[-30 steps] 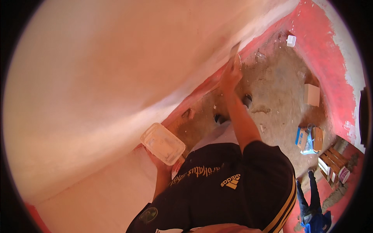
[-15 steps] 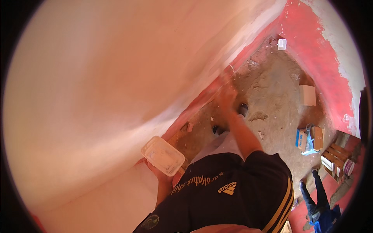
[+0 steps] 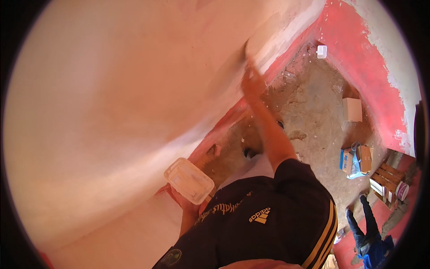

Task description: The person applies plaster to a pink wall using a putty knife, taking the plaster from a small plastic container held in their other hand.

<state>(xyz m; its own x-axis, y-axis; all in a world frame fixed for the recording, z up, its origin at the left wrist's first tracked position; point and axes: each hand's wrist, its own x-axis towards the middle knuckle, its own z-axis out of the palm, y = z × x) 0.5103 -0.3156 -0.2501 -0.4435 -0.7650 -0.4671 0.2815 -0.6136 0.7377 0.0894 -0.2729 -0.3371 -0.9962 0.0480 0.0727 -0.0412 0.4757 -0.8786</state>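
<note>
Holding: left hand cups pale tub from below, fingers partly hidden.
Right arm: stretched forward; right hand, blurred, grips thin tool just beyond its fingers, by the wall.
Shirt: yellow lettering and logo, right of left hand.

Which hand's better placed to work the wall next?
Right, probably: the right hand is at the wall with a thin-bladed tool, while the left hand holds a plastic tub.
</note>
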